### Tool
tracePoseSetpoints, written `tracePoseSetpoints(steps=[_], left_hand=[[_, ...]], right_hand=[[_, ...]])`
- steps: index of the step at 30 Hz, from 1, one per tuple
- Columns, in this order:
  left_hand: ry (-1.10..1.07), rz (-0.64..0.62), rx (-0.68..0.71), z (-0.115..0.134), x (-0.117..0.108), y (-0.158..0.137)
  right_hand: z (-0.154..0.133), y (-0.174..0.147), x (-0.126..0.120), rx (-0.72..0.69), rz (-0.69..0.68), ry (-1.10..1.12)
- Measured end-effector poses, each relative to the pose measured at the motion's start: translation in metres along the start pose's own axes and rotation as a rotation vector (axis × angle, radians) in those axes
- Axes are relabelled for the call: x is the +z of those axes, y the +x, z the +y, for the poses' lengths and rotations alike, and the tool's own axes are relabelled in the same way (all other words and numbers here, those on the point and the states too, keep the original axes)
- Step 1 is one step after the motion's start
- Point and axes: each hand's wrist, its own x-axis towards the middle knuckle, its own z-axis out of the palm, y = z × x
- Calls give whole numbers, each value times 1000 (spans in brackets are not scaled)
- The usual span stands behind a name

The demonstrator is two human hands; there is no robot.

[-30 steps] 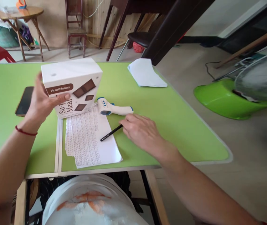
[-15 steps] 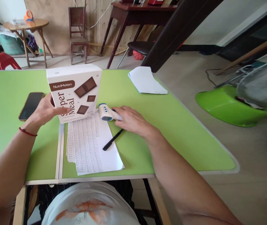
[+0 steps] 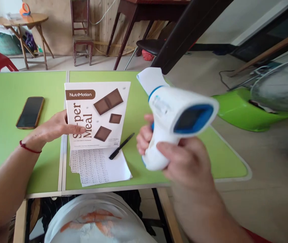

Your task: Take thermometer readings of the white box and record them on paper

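My left hand [image 3: 55,127] grips a white NutriMotion box [image 3: 108,130] by its left side, thumb across the front. Brown chocolate pieces are printed on the box, which is held upright above the handwritten sheets [image 3: 90,172]. Raised to the right, my right hand [image 3: 181,155] is wrapped round the handle of a white and blue infrared thermometer [image 3: 169,104]. Its dark screen faces me, and the thermometer is apart from the box. A black pen [image 3: 121,146] lies partly on the sheets, between my hands.
A phone [image 3: 30,112] lies on the left of the green table [image 3: 45,172]. Folded white paper [image 3: 150,79] rests at the far edge, partly behind the thermometer. Beyond stand a wooden chair [image 3: 81,42], a small round table [image 3: 22,19] and a green tub [image 3: 250,111].
My right hand has lifted the thermometer off the table, up and toward me. The box has shifted right and turned its front more squarely to me, still in my left hand.
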Motion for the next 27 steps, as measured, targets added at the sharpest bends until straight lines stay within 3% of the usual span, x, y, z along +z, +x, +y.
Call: tracePoseSetpoints(steps=[4,7,11,15,27], left_hand=[[-31,-73,18,-3,-1,2],[-41,-93,-5,-2,-1,2],[-26,-121,-2,0,-1,1],[3,-121,-11,-3,-1,1],[17,-145,24,-1,0,1]], right_hand=[[13,-43,33,150,-63,325],[31,-57,53,283,-115,448],[55,-60,66,351,-168,432],[70,-59,72,355,-113,394],[70,-57,75,378,-131,408]])
